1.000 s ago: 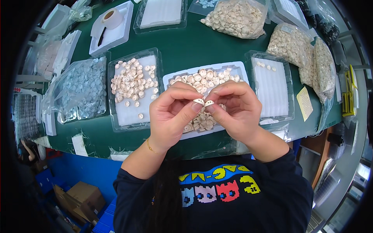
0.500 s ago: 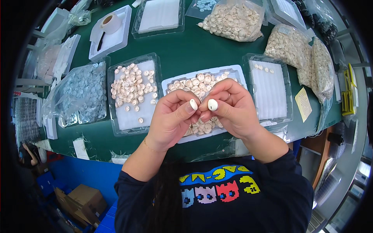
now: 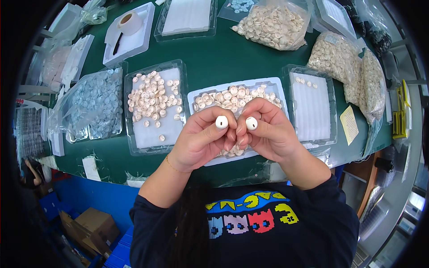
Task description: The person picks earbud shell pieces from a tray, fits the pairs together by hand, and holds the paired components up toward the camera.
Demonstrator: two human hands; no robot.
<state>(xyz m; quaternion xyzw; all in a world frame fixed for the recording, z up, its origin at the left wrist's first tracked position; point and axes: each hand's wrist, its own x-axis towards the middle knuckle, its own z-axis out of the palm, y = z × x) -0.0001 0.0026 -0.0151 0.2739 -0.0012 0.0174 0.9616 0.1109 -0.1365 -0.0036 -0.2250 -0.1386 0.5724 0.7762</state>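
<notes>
Between the thumb and fingers of my left hand (image 3: 196,140) is a small white earbud shell (image 3: 219,119) with a dark slot. A matching white earbud shell (image 3: 254,124), its slot also showing, is pinched in my right hand (image 3: 275,136). The two hands meet at the fingertips. They are held over a white tray (image 3: 191,99) heaped with cream round shells (image 3: 232,94), partly hidden by my hands. To its left, a clear tray (image 3: 142,142) with a white liner bears many loose cream shells (image 3: 152,94).
On the right, a clear tray (image 3: 313,111) holds a short row of shells. A bag of blue shells (image 3: 96,105) lies at left. Bags of cream shells (image 3: 273,27) sit at the back right. A tape roll (image 3: 129,23) and black knife (image 3: 117,43) share a tray. A paper note (image 3: 349,125) lies right.
The two earbud shells have moved slightly apart and turned, so their slotted faces show more fully. Both hands keep their pinch.
</notes>
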